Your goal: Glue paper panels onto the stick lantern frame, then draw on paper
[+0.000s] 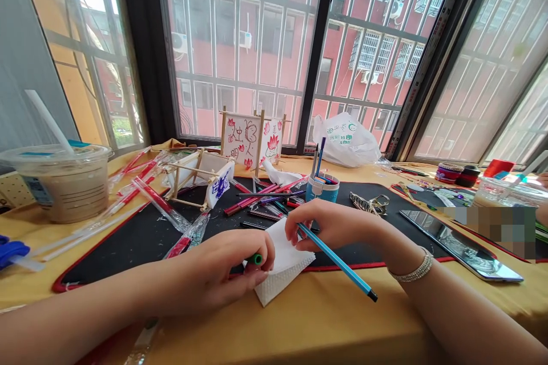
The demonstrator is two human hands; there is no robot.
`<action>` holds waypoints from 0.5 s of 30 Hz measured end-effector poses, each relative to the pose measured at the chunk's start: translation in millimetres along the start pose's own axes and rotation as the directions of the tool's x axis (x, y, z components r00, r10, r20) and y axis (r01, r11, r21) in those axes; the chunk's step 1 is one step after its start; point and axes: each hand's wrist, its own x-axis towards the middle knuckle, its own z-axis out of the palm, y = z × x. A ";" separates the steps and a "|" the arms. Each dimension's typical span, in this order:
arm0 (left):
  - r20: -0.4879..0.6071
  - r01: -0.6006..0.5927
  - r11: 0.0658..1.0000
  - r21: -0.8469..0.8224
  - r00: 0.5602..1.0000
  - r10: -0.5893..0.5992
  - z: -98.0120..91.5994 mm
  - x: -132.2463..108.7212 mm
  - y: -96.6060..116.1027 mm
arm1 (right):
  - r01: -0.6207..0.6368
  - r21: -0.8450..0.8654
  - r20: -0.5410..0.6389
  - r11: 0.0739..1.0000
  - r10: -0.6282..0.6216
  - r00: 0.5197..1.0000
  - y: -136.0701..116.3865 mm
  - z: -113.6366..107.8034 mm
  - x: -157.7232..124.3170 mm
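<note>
a blue pen (338,260) sits pinched in the fingers of the right hand (329,225), over a white napkin (282,262). the left hand (209,274) curls tight round a green-capped pen (256,259).

1. Craft workspace, prob. a studio or classroom rm on an upper floor.
2. Long table w/ yellow cloth (299,319) and black work mat (377,239), both scattered w/ supplies.
3. Loose felt pens (261,199), pen cup (322,188), wood-frame paper lantern (252,140) w/ hand-drawn red flowers.
4. Big barred window (240,40) faces pink apt bldg (205,28) w/ AC units.
</note>
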 end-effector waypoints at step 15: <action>0.102 -0.228 0.960 0.161 0.972 0.213 -11.3 2.5 21.0 | -0.001 -0.013 -0.036 1.000 0.001 0.999 -4.6 12.5 8.8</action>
